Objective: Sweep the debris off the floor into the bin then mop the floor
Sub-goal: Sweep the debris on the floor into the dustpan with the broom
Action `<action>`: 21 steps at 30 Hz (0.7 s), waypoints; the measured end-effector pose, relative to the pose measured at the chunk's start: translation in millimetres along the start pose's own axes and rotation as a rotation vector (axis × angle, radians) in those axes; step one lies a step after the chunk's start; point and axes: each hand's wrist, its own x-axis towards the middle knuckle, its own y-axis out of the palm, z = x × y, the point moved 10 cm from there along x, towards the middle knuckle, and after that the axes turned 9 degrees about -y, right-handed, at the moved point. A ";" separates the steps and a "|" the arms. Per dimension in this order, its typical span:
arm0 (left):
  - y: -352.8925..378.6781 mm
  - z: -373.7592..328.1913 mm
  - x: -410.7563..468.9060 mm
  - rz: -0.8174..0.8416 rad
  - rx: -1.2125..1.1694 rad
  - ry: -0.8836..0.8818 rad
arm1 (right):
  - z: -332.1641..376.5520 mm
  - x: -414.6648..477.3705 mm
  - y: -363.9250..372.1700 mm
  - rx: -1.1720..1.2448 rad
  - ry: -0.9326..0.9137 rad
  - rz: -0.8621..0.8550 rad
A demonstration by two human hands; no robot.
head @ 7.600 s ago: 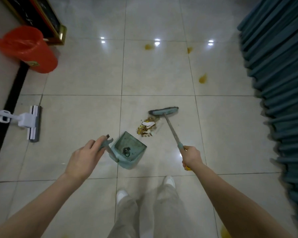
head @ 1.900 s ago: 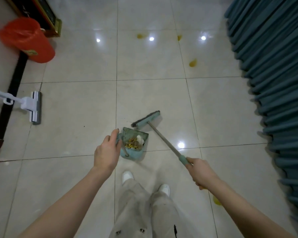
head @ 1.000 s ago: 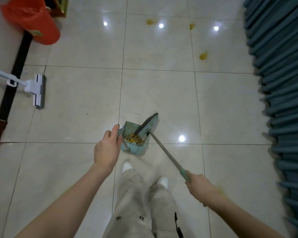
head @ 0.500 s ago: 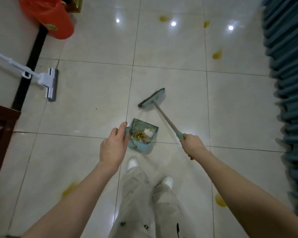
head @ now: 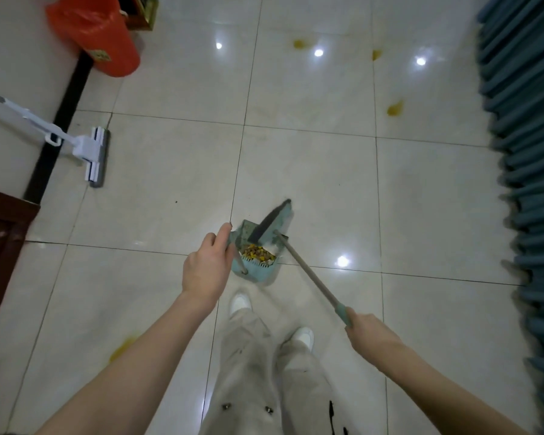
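My left hand (head: 206, 267) fingers wrapped on dustpan (head: 254, 259) handle; right hand (head: 368, 332) fist clamps broom (head: 308, 273), head over the debris (head: 258, 252) just beyond my left fingertips.

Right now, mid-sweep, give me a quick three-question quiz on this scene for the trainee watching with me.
1. True or false: the dustpan already holds debris.
2. Which hand holds the broom? A) left hand B) right hand C) neither
3. Fill in: the mop head lies on the floor near the left wall, and the bin beyond it is ____ in colour.

Key
1. True: yellow-brown bits lie in the dustpan, with the broom head at its mouth.
2. B: the right hand grips the handle's end, while the left hand holds the dustpan.
3. Red.
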 end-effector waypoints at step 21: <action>-1.8 34.5 -48.3 -0.017 -0.049 -0.028 | 60.5 84.5 -108.8 0.208 0.034 -0.185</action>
